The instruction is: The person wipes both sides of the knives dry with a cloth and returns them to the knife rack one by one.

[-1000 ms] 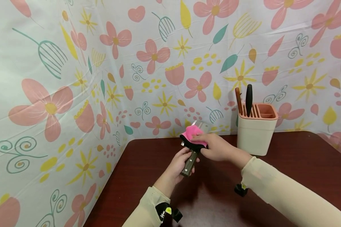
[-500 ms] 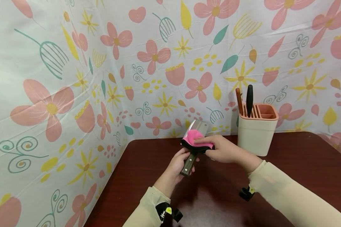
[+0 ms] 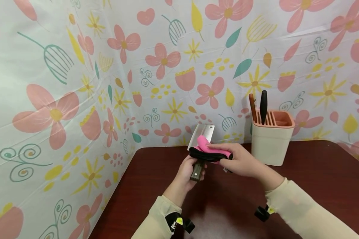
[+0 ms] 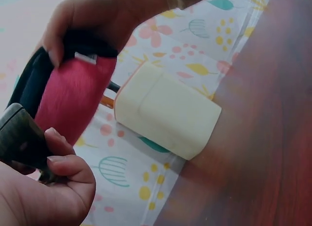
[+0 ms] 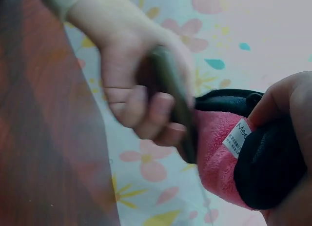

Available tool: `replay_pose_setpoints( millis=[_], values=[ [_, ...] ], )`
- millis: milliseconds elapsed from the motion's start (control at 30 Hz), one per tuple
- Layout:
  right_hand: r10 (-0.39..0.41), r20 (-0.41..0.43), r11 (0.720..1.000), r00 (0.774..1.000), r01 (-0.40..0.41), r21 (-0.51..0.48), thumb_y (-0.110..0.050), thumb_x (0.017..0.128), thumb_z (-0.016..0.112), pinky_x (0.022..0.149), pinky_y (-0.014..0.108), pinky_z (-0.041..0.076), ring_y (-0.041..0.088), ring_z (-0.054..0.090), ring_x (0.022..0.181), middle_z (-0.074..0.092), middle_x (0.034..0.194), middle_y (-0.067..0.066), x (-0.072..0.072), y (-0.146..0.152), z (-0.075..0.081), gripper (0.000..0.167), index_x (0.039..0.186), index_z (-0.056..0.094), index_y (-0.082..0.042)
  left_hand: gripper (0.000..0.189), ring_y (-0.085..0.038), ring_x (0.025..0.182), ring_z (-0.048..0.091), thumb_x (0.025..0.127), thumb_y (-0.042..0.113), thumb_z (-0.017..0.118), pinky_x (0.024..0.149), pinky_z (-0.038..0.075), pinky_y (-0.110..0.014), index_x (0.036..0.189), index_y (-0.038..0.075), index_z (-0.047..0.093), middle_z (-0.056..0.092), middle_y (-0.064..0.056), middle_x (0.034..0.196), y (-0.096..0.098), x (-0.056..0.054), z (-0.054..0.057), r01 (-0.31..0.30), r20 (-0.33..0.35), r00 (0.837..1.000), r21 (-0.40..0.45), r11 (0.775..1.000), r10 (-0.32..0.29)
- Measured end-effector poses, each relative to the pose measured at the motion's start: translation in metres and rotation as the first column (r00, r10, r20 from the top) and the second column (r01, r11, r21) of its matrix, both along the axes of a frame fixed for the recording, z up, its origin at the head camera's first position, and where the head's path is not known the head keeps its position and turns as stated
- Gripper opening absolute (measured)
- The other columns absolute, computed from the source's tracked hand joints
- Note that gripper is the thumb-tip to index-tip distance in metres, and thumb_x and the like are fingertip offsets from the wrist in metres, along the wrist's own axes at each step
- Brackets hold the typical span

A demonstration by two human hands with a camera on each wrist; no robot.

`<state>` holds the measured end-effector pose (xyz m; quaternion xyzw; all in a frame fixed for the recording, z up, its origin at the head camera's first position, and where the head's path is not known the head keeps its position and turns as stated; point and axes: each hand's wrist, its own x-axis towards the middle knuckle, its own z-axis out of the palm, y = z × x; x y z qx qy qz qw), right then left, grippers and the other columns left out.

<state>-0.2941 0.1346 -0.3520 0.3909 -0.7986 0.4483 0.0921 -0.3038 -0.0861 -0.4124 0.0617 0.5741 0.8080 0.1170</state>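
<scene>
My left hand [image 3: 186, 172] grips the dark wooden handle [image 5: 168, 84] of a cleaver, held above the table with its broad steel blade [image 3: 208, 131] pointing up toward the wall. A folded pink cloth [image 3: 210, 149] with black edging lies across the lower blade near the handle. My right hand [image 3: 239, 159] holds this cloth, thumb below and fingers on top. A white printed label [image 5: 237, 137] shows on the cloth in the right wrist view. The cloth covers the lower part of the blade.
A cream knife block [image 3: 270, 142] with an orange slotted top stands at the back right of the dark red table [image 3: 155, 166]. A black handle [image 3: 263, 106] and a brown handle [image 3: 252, 107] rise from it. A floral curtain [image 3: 173, 66] hangs behind and at left.
My right hand has slid the cloth down the blade toward the handle and slightly right, uncovering more of the upper blade. The left hand keeps its grip, with the cleaver turned a little.
</scene>
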Motion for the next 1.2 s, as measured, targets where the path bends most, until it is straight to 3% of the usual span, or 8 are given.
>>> replay_pose_setpoints(
  millis=[100, 200, 333, 433, 567, 667, 933, 1200],
  values=[
    [-0.056, -0.109, 0.998, 0.992, 0.06, 0.035, 0.005, 0.082, 0.067, 0.053, 0.022, 0.046, 0.005, 0.051, 0.057, 0.074, 0.115, 0.012, 0.002, -0.012, -0.008, 0.067, 0.146, 0.058, -0.011, 0.023, -0.012, 0.058, 0.052, 0.107, 0.021, 0.038, 0.052, 0.045, -0.026, 0.12, 0.019, 0.057, 0.063, -0.001, 0.081, 0.003, -0.001, 0.004, -0.024, 0.016, 1.0, 0.036, 0.999, 0.023],
    [-0.125, -0.212, 0.986, 0.969, 0.146, 0.085, 0.001, 0.079, 0.071, 0.067, 0.022, 0.047, 0.01, 0.062, 0.084, 0.064, 0.141, 0.014, 0.003, -0.023, -0.013, 0.072, 0.149, 0.054, -0.008, 0.023, -0.011, 0.056, 0.052, 0.107, 0.02, 0.037, 0.053, 0.046, -0.026, 0.12, 0.02, 0.056, 0.063, 0.001, 0.083, 0.006, -0.002, 0.006, -0.051, 0.03, 0.998, 0.07, 0.996, 0.049],
    [-0.14, -0.256, 0.976, 0.957, 0.177, 0.128, 0.002, 0.081, 0.067, 0.087, 0.034, 0.055, 0.023, 0.065, 0.122, 0.062, 0.145, 0.014, 0.006, -0.031, -0.018, 0.067, 0.147, 0.057, -0.008, 0.023, -0.012, 0.054, 0.051, 0.105, 0.016, 0.036, 0.053, 0.046, -0.027, 0.118, 0.018, 0.055, 0.062, 0.001, 0.082, 0.008, -0.004, 0.005, -0.085, 0.036, 0.996, 0.075, 0.994, 0.083],
    [-0.135, -0.262, 0.977, 0.956, 0.172, 0.125, 0.003, 0.081, 0.065, 0.089, 0.037, 0.057, 0.027, 0.066, 0.123, 0.066, 0.14, 0.012, 0.008, -0.031, -0.019, 0.061, 0.141, 0.063, -0.009, 0.023, -0.011, 0.054, 0.051, 0.105, 0.016, 0.036, 0.052, 0.046, -0.026, 0.118, 0.018, 0.055, 0.061, 0.001, 0.081, 0.009, -0.004, 0.003, -0.091, 0.032, 0.996, 0.058, 0.994, 0.089],
    [-0.12, -0.243, 0.984, 0.963, 0.148, 0.098, 0.006, 0.079, 0.064, 0.069, 0.024, 0.048, 0.031, 0.068, 0.122, 0.068, 0.136, 0.015, 0.01, -0.028, -0.021, 0.058, 0.135, 0.069, -0.01, 0.021, -0.011, 0.054, 0.051, 0.105, 0.019, 0.038, 0.052, 0.045, -0.025, 0.116, 0.02, 0.056, 0.062, 0.002, 0.08, 0.01, -0.004, 0.002, -0.091, 0.055, 0.995, 0.043, 0.995, 0.088],
    [-0.1, -0.234, 0.988, 0.967, 0.124, 0.089, 0.007, 0.078, 0.063, 0.067, 0.019, 0.045, 0.033, 0.064, 0.129, 0.07, 0.134, 0.012, 0.011, -0.027, -0.024, 0.056, 0.131, 0.071, -0.011, 0.017, -0.01, 0.054, 0.05, 0.106, 0.023, 0.04, 0.051, 0.043, -0.024, 0.111, 0.021, 0.056, 0.062, 0.003, 0.078, 0.011, -0.005, -0.001, -0.09, 0.081, 0.993, 0.037, 0.995, 0.087],
    [-0.027, -0.221, 0.998, 0.975, 0.039, 0.051, 0.01, 0.079, 0.063, 0.101, 0.007, 0.044, 0.031, 0.062, 0.132, 0.074, 0.128, 0.001, 0.019, -0.022, -0.03, 0.052, 0.124, 0.076, -0.012, 0.021, -0.009, 0.054, 0.051, 0.105, 0.039, 0.049, 0.052, 0.042, -0.024, 0.098, 0.024, 0.062, 0.063, 0.007, 0.073, 0.01, -0.003, -0.008, -0.09, 0.141, 0.987, 0.042, 0.995, 0.083],
    [0.025, -0.192, 0.999, 0.981, -0.016, 0.049, 0.014, 0.076, 0.062, 0.108, 0.008, 0.038, 0.031, 0.064, 0.129, 0.072, 0.131, 0.006, 0.026, -0.017, -0.034, 0.056, 0.123, 0.076, -0.014, 0.022, -0.008, 0.055, 0.05, 0.102, 0.038, 0.054, 0.05, 0.037, -0.026, 0.088, 0.025, 0.065, 0.062, 0.009, 0.068, 0.007, 0.0, -0.012, -0.054, 0.117, 0.992, 0.01, 0.998, 0.052]
  ],
)
